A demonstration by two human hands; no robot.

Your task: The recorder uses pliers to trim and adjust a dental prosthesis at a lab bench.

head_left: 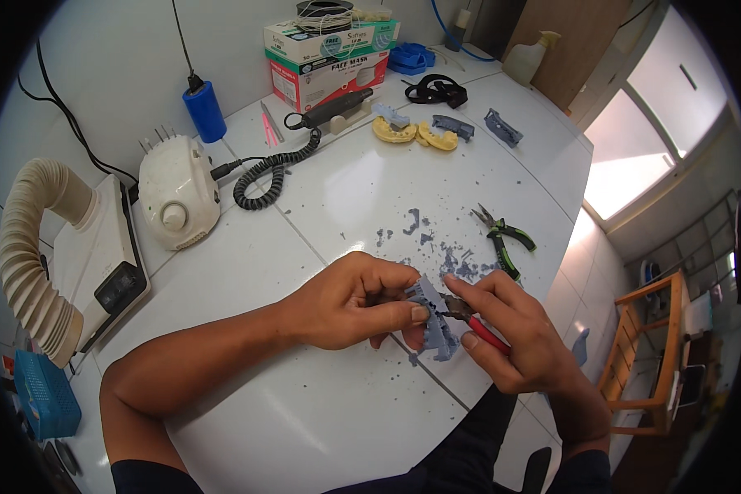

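My left hand (350,306) pinches a grey-blue printed piece (441,344), jagged along its edges and shaped like a dental model, between thumb and fingers. My right hand (523,333) is closed round red-handled nippers (490,336), and their dark jaws meet the piece near my left thumb. The fingers hide part of the piece and of the nippers. Broken grey-blue scraps (463,265) lie scattered on the white tabletop just beyond both hands. Past my right hand rest needle-nose pliers (505,239) with green and black handles, their jaws pointing away.
Farther back are yellow dental casts (395,130), more grey-blue pieces (502,128), a black strap (436,89) and stacked boxes (329,74). A handpiece (337,107) with a coiled cord, its white control unit (178,193) and a hose device (115,247) stand left. The table edge runs along the right.
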